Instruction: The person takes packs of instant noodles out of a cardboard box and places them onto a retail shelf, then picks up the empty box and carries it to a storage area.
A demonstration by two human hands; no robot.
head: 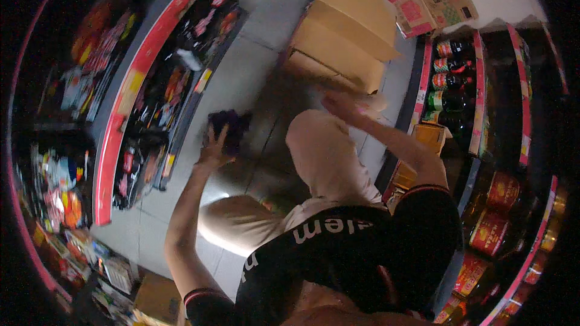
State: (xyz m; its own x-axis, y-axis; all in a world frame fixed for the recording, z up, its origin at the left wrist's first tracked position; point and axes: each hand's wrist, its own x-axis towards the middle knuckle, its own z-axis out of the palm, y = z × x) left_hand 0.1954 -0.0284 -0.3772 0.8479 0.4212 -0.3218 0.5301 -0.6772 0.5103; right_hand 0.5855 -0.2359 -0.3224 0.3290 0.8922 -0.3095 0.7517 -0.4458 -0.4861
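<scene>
My left hand (216,147) is held out over the grey tiled floor with its fingers spread. Just past the fingertips is a crumpled dark purple cloth (232,129); whether they touch it is unclear. My right hand (339,103) is blurred, beyond my bent knee and close to the near end of a large cardboard carton (346,27). A pale blurred shape (374,102) lies beside that hand, and I cannot tell if the fingers grip anything. The carton's flaps stand open, and its inside is in shadow.
Shelving with a red edge strip (131,86) and packaged goods runs along the left. On the right, shelves hold dark bottles (448,81) and large oil bottles (491,231). A printed carton (432,2) sits at the far right, another box (158,299) at the lower left.
</scene>
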